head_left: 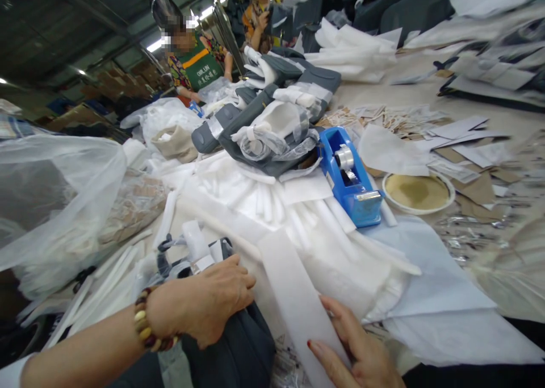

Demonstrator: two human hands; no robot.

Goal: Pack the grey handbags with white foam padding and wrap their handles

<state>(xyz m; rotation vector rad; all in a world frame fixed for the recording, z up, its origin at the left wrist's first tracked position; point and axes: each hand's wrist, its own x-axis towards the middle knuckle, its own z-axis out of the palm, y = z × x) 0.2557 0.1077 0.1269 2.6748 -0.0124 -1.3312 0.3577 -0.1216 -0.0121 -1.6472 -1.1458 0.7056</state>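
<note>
My left hand (pixel 208 300), with a beaded bracelet at the wrist, rests on a dark grey bag (pixel 238 348) at the lower left. Its fingers curl down against the bag's top, beside straps and hardware wrapped in clear and white material; the fingertips are hidden. A long flat strip of white foam sheet (pixel 293 291) slants across the front. My right hand (pixel 353 348) grips this strip near its lower end, thumb on top and fingers at its far edge.
A blue tape dispenser (pixel 351 178) stands beyond the strip, beside a round tub (pixel 419 194) of yellowish stuff. Wrapped grey bags (pixel 272 109) are heaped behind white foam sheets (pixel 255 192). Clear plastic bags (pixel 63 189) lie left. Two people, one in a green apron (pixel 202 67), are at the back.
</note>
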